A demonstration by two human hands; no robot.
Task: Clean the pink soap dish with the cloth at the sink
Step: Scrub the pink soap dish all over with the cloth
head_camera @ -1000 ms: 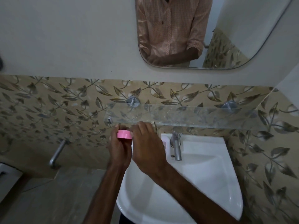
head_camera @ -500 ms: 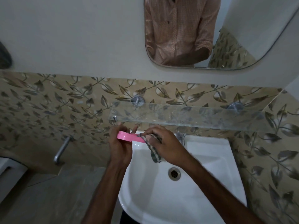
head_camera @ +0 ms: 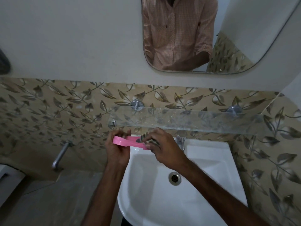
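A flat pink soap dish (head_camera: 128,142) is held over the back left corner of the white sink (head_camera: 203,198). My left hand (head_camera: 118,148) grips the dish by its left end, fingers curled over the far edge. My right hand (head_camera: 164,148) is closed on a bunched checked cloth (head_camera: 145,137) and presses it onto the dish's right end. Most of the cloth is hidden under my fingers.
A glass shelf (head_camera: 187,120) hangs just above my hands. The chrome tap (head_camera: 180,141) stands behind my right hand, and the drain (head_camera: 174,178) lies in the basin. A metal wall spout (head_camera: 61,154) sticks out at left. The mirror (head_camera: 211,35) shows a person's shirt.
The dish has tilted flatter and more of it shows. My right hand with the cloth has moved from beside the dish onto its right end.
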